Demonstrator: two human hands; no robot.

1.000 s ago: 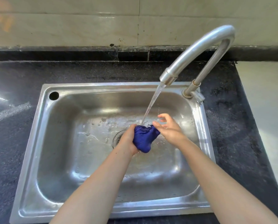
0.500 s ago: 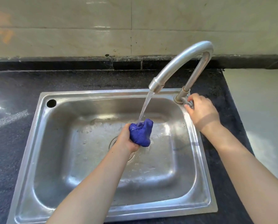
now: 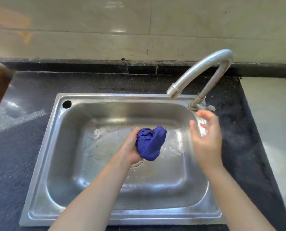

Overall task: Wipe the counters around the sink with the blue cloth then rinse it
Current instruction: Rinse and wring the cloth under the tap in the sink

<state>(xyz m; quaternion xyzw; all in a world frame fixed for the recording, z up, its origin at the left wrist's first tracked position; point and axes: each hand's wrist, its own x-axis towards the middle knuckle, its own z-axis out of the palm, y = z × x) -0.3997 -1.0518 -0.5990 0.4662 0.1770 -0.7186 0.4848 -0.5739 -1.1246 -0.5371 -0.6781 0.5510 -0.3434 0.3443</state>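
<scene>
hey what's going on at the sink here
A person stands at a steel sink set in a dark counter. Their left hand grips a bunched-up blue cloth over the basin, near the drain. Their right hand is open and empty, blurred, in the air just below the base of the faucet. No water is coming out of the spout, and the basin looks wet, so the rinse seems about finished.

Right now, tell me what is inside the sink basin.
Over the wet sink, the left hand grips the bunched blue cloth; the right hand hovers open. The drain is mostly hidden beneath the left hand and cloth.
</scene>
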